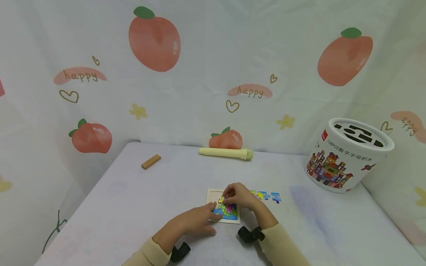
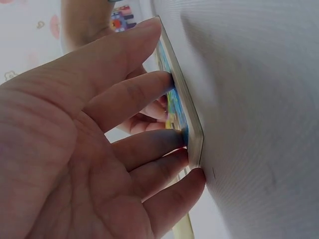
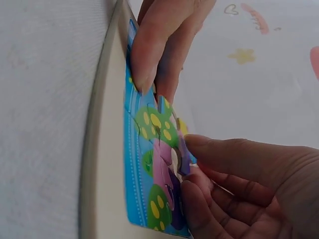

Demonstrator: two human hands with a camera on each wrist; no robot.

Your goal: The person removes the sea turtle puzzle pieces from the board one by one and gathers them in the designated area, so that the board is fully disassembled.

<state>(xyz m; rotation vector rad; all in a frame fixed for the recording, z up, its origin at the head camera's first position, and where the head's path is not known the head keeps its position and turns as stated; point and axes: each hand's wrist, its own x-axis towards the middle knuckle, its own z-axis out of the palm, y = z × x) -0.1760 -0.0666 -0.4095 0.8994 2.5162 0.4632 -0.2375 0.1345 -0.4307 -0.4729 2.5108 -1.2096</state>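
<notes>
A small jigsaw puzzle in a pale wooden tray [image 1: 213,193] lies on the table, its near part filled with blue, green and pink pieces. My left hand [image 1: 197,219] rests at the tray's left side. In the left wrist view, its extended fingers [image 2: 144,147] touch the tray's edge and the puzzle surface. Over the tray's middle, my right hand [image 1: 240,195] pinches a puzzle piece. The right wrist view shows this purple and yellow piece [image 3: 184,152] between thumb and finger, tilted close over the fitted pieces [image 3: 154,124]. Part of the tray is hidden under both hands.
Several loose puzzle pieces [image 1: 263,195] lie right of the tray. Farther back are a wooden block [image 1: 151,162] and a pale yellow toy microphone [image 1: 226,153]. A large white bucket [image 1: 346,159] stands at the back right. Patterned cloth [image 1: 199,74] hangs behind the table.
</notes>
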